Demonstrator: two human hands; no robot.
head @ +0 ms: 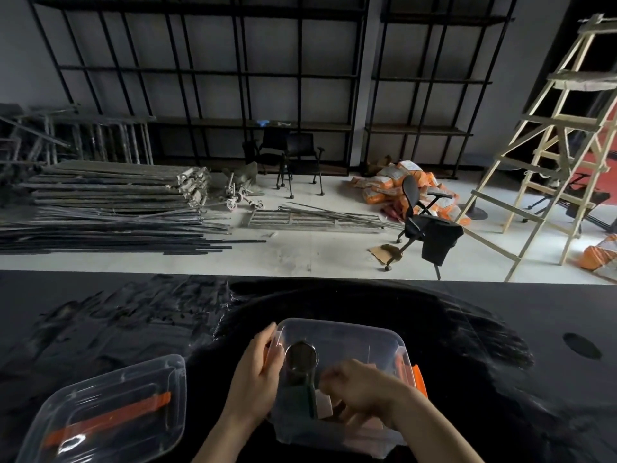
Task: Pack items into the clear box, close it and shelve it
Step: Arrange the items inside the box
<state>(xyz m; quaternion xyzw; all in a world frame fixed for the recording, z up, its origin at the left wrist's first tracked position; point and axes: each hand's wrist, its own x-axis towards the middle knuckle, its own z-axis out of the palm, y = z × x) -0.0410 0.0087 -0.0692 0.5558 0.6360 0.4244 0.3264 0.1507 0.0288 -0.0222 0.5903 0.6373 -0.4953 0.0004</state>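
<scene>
A clear plastic box (374,339) with orange side latches stands open on the black table in front of me. Inside it I see a round metal tin (301,357), a dark green item (298,396) and a pale pinkish packet (325,404). My left hand (255,379) grips the box's left wall at the rim. My right hand (359,389) reaches down into the box with its fingers curled; what they touch is hidden. The clear lid (110,412) with an orange handle lies flat on the table to the left, apart from the box.
The black table (500,329) spreads wide on both sides, its far edge beyond the box. Past it on the floor are stacked metal rods (110,208), office chairs (420,225), orange sacks (384,185) and a wooden ladder (551,135). Black shelving (233,78) covers the far wall.
</scene>
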